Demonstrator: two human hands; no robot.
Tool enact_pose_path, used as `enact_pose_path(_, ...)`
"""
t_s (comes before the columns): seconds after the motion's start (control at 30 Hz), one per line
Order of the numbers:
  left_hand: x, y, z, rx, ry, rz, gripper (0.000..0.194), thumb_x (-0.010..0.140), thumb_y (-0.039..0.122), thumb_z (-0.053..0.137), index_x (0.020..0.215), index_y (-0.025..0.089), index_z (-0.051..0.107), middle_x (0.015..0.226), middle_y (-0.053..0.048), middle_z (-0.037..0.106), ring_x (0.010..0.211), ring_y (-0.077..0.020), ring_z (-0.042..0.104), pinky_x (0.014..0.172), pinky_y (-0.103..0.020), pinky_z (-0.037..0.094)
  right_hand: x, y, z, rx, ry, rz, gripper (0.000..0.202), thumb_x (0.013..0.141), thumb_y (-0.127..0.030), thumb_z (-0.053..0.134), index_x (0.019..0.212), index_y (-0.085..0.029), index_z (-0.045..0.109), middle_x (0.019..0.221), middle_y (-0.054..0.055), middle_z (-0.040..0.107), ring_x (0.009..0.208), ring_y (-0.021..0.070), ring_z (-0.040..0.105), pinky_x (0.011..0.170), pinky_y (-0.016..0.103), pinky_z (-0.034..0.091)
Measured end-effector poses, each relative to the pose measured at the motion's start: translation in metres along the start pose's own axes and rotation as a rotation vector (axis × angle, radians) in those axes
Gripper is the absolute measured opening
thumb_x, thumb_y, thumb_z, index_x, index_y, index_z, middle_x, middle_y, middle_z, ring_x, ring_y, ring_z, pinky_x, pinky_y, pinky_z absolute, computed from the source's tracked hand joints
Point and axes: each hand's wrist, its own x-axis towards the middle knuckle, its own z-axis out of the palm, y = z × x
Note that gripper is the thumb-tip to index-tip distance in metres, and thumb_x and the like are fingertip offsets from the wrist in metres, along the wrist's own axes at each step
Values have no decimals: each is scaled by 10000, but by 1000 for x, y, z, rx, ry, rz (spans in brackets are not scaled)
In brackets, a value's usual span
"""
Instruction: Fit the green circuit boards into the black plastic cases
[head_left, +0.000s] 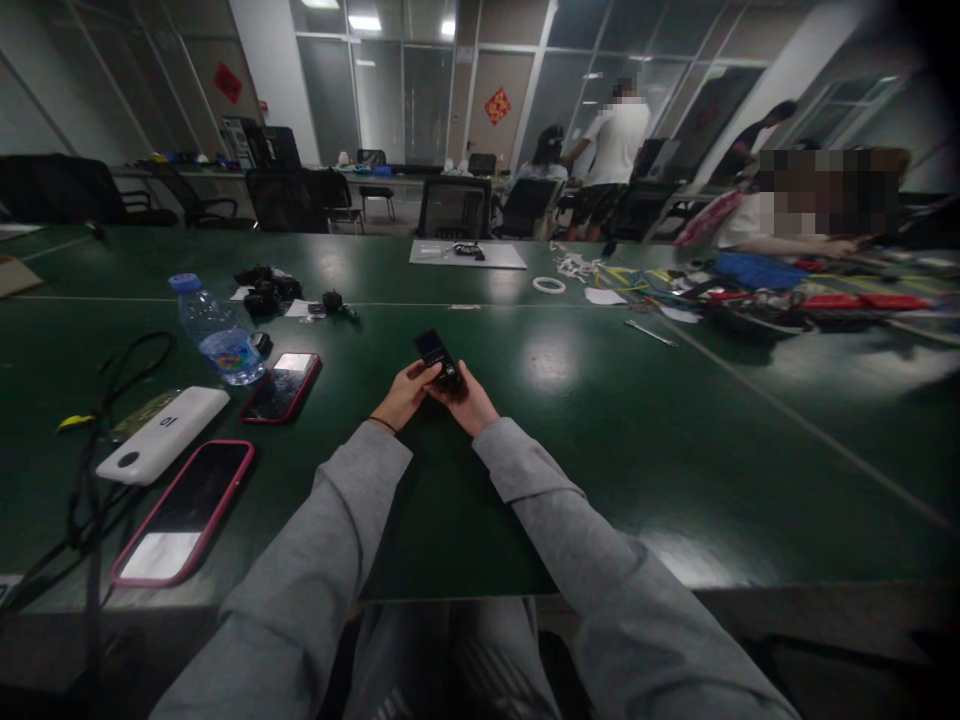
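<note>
- Soft grey sleeves (352, 490), folded and wrinkly, closest to the head cam
- Left hand (403, 396) and right hand (472, 400) both have fingers curled snugly around a small, blocky black gadget (430, 346), over the glossy green table (637, 480)
- Off left: clear ribbed plastic bottle (223, 330), smooth white slab (163, 435)

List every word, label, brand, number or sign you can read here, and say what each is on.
"01", or "10" the other way up: white device.
Bottle label: too blurred to read.
Black handheld device held by left hand and right hand: markings too small to read.
Door sign and left red sign: too blurred to read.
</note>
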Motion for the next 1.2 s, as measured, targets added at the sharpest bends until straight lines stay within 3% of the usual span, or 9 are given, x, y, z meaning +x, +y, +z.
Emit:
enact_pose_path(0.13, -2, 3, 0, 47, 30, 29, 396, 604, 209, 880, 955, 139, 710, 960, -30, 711, 885, -114, 645, 906, -267, 450, 4, 3, -8, -192, 44, -182, 402, 751, -534, 757, 864, -170, 628, 866, 19, 662, 803, 134, 630, 689, 231, 526)
enact_pose_path(0.27, -2, 5, -4, 75, 35, 13, 435, 617, 220, 872, 1011, 141, 706, 997, -43, 712, 887, -115, 646, 869, -256, 457, 3, 7, -9, -314, 126, -266, 485, 657, -488, 820, 987, -197, 617, 944, 0, 652, 873, 127, 618, 762, 237, 503)
enact_pose_path(0.5, 2, 6, -12, 107, 35, -16, 407, 641, 215, 858, 1008, 125, 707, 964, -60, 718, 821, -120, 653, 817, -267, 473, 5, 8, -12, -433, 83, -303, 464, 684, -417, 802, 1058, -205, 629, 921, 0, 655, 878, 127, 620, 783, 238, 500)
enact_pose_path(1.0, 3, 6, -14, 151, 21, -51, 439, 648, 265, 862, 1028, 117, 701, 978, -76, 718, 818, -125, 652, 803, -264, 478, 5, 9, -14, -482, 95, -301, 495, 681, -453, 795, 1063, -191, 619, 933, 7, 660, 877, 136, 627, 791, 253, 513)
enact_pose_path(1.1, 4, 5, -10, 81, 51, -77, 405, 704, 432, 811, 958, 138, 695, 931, -66, 724, 837, -146, 666, 792, -262, 498, 2, 9, -10, -432, 97, -282, 447, 681, -424, 799, 1030, -195, 641, 1008, 19, 672, 939, 141, 629, 847, 260, 511)
enact_pose_path(1.2, 2, 5, -4, -40, 74, -159, 611, 777, 740, 548, 880, 154, 684, 905, -96, 727, 920, -207, 682, 834, -307, 521, -2, 10, -8, -409, 80, -240, 444, 696, -432, 787, 1049, -202, 648, 1040, 21, 675, 975, 148, 628, 877, 270, 507)
